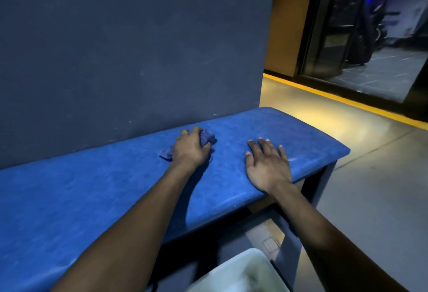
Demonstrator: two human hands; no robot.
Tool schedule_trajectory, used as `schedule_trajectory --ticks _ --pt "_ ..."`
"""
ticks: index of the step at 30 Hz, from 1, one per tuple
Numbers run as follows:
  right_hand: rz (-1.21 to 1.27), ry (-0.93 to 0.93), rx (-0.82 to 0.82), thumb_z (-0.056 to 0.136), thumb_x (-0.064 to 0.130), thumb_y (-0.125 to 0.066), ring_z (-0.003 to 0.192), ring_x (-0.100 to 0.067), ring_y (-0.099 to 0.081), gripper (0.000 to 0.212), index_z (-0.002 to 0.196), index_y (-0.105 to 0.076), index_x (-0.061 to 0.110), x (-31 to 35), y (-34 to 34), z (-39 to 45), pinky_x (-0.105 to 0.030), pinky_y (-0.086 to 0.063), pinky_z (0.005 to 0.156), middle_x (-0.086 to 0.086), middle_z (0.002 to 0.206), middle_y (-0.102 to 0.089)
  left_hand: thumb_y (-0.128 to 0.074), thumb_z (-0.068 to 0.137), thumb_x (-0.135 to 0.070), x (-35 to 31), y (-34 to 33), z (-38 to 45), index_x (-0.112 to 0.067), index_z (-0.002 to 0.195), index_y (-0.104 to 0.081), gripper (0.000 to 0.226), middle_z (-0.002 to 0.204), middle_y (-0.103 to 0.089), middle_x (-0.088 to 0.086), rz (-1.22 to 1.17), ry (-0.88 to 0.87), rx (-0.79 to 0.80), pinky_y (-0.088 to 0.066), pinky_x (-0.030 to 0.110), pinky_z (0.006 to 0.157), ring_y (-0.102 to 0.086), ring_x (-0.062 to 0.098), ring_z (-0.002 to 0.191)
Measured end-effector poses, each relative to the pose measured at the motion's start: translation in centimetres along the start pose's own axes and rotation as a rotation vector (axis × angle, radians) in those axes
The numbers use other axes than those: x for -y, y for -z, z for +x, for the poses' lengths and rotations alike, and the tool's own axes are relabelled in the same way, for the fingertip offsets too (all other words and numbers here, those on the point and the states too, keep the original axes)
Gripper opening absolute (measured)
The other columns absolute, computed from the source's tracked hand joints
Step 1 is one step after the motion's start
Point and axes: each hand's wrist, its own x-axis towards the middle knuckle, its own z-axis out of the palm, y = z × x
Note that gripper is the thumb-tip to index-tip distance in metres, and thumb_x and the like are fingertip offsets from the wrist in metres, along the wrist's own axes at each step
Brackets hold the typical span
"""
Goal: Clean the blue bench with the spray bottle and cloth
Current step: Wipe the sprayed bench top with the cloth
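Note:
The blue padded bench (92, 199) runs from the lower left to the right, against a dark wall. My left hand (191, 148) presses a crumpled dark blue cloth (207, 137) onto the seat near the wall side; the cloth sticks out on both sides of the fingers. My right hand (268, 166) lies flat on the seat near the front edge, fingers spread, holding nothing. No spray bottle is in view.
A dark grey wall (139, 48) stands right behind the bench. A white bin or tub (243, 273) sits on the floor below the bench's front edge. Grey floor (370, 187) with a yellow strip and a glass door lie to the right.

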Motion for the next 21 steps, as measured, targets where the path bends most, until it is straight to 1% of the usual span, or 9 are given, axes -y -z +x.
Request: schedule_trajectory --ticks 4,7,8,10,12,14,16,18,21 --pt "-0.004 0.008 -0.016 0.102 0.047 -0.017 0.154 -0.016 -0.006 0.057 0.157 -0.021 0.031 0.1 -0.1 0.2 -0.044 0.001 0.124 0.002 0.167 -0.016 -0.071 0.086 -0.036 -2.5 0.1 -5.4 -0.025 0.130 -0.058 0.047 0.129 -0.061 0.005 -0.060 -0.245 0.136 -0.044 0.030 0.099 -0.059 0.025 0.122" --pt "-0.009 0.004 -0.020 0.102 0.047 -0.017 0.154 -0.016 -0.006 0.057 0.157 -0.022 0.030 -0.1 -0.3 0.0 -0.044 0.000 0.124 0.002 0.167 -0.016 -0.072 0.082 -0.040 -0.2 3.2 -8.0 -0.025 0.125 -0.063 0.047 0.119 -0.063 -0.004 -0.083 -0.368 0.230 -0.039 0.012 0.089 -0.060 0.014 0.113" --pt "-0.006 0.004 -0.020 0.102 0.047 -0.017 0.154 -0.016 -0.006 0.057 0.157 -0.021 0.030 -0.1 -0.3 0.0 -0.044 0.001 0.124 0.002 0.167 -0.016 -0.067 0.079 -0.047 1.2 3.8 -7.4 -0.025 0.124 -0.064 0.051 0.117 -0.064 -0.005 -0.064 -0.341 0.228 -0.039 0.013 0.087 -0.061 0.014 0.111" --pt "0.002 0.004 -0.017 0.102 0.047 -0.016 0.154 -0.016 -0.004 0.058 0.157 -0.020 0.030 -0.1 -0.3 -0.1 -0.044 0.002 0.124 0.002 0.167 -0.014 -0.056 0.073 -0.058 3.6 4.5 -4.7 -0.024 0.125 -0.062 0.063 0.120 -0.066 0.002 -0.028 -0.248 0.149 -0.041 0.024 0.088 -0.061 0.020 0.113" --pt "0.005 0.001 -0.008 0.102 0.047 -0.015 0.154 -0.016 -0.003 0.059 0.158 -0.019 0.030 0.0 -0.1 0.0 -0.044 0.003 0.124 0.002 0.167 -0.013 -0.061 0.080 -0.052 4.4 4.0 -1.5 -0.021 0.130 -0.059 0.058 0.129 -0.063 0.011 0.007 -0.116 0.098 -0.044 0.032 0.091 -0.060 0.030 0.121" --pt "0.014 -0.009 -0.006 0.101 0.048 -0.015 0.154 -0.016 -0.003 0.059 0.158 -0.019 0.030 0.1 -0.1 -0.1 -0.044 0.003 0.124 0.002 0.167 -0.013 -0.070 0.089 -0.038 3.2 2.8 0.6 -0.019 0.134 -0.057 0.050 0.134 -0.060 0.015 0.007 -0.046 0.094 -0.045 0.036 0.097 -0.058 0.033 0.126" --pt "0.015 -0.012 -0.018 0.101 0.049 -0.016 0.154 -0.016 -0.005 0.059 0.157 -0.021 0.031 0.1 -0.2 0.0 -0.043 0.002 0.124 0.003 0.167 -0.015 -0.074 0.088 -0.033 1.0 1.5 1.5 -0.018 0.133 -0.059 0.050 0.131 -0.061 0.016 -0.022 -0.087 0.125 -0.045 0.034 0.097 -0.059 0.032 0.124" --pt "0.010 -0.002 -0.033 0.101 0.048 -0.017 0.154 -0.016 -0.007 0.058 0.156 -0.024 0.031 0.0 -0.3 0.1 -0.044 0.000 0.124 0.002 0.166 -0.018 -0.074 0.082 -0.034 -0.9 0.7 0.2 -0.019 0.128 -0.063 0.050 0.125 -0.063 0.013 -0.092 -0.183 0.184 -0.045 0.032 0.095 -0.061 0.029 0.118" --pt "0.012 0.013 -0.036 0.102 0.047 -0.017 0.154 -0.016 -0.008 0.057 0.156 -0.024 0.030 -0.2 -0.3 0.1 -0.044 -0.001 0.124 0.002 0.166 -0.019 -0.068 0.073 -0.038 -1.5 1.8 -4.4 -0.026 0.116 -0.064 0.044 0.112 -0.065 -0.001 -0.168 -0.363 0.309 -0.047 0.029 0.092 -0.062 0.016 0.106"
